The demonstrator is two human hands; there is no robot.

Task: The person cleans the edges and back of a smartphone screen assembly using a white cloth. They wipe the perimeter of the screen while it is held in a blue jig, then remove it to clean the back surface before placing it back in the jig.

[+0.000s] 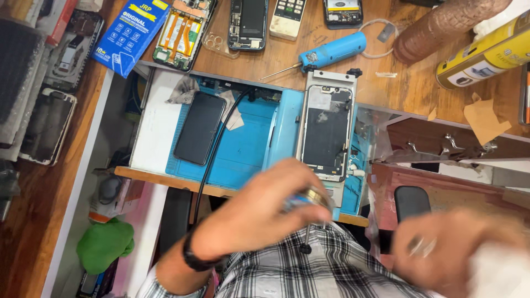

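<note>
My left hand (254, 215), lower centre, is clamped round a small silvery blurred tool (309, 201): light, stiff, best pinched mid-shaft. My right hand (452, 248), lower right, is blurred; I cannot tell its grip. The opened grey phone (327, 129) looks fragile

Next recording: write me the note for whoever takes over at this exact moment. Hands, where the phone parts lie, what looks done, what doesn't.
Left hand: closed around a small metal-tipped tool, blurred, just below the opened phone frame.
Right hand: blurred, on something white; grip unclear.
Opened phone frame lies in a holder on the blue mat; black phone screen lies flat to its left. Blue electric screwdriver sits on the wooden table.
Done: frame opened, screen off it.
Left: nothing is reassembled; frame is bare inside.
</note>
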